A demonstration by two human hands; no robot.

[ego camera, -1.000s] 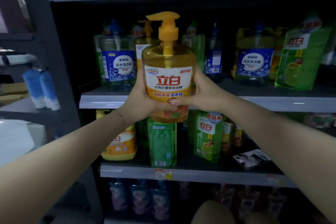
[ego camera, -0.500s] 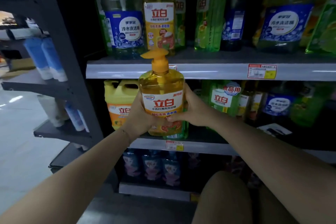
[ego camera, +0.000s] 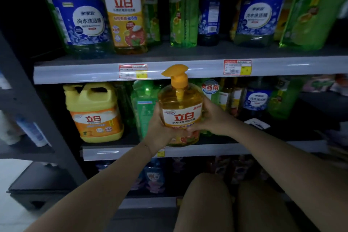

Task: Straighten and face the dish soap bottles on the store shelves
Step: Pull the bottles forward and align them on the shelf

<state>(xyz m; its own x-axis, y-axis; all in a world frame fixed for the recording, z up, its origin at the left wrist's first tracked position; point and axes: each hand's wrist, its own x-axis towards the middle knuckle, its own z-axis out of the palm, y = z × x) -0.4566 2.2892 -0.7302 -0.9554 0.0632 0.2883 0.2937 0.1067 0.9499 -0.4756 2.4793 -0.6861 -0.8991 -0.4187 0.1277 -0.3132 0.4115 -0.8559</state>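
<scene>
Orange pump bottle at frame centre, upright, label facing the camera. Base sits at the front edge of the lower shelf; can't tell if it's set down. Left hand grips its left side, right hand its right, fingers wrapped round. Green bottle just behind-left, yellow jug further left. Pump head overlaps the upper shelf rail.

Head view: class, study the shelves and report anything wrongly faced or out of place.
On the upper shelf, the dark blue bottle shows its barcode side instead of its front label. On the lower shelf, a small white card lies flat among the bottles, which looks stray.
</scene>
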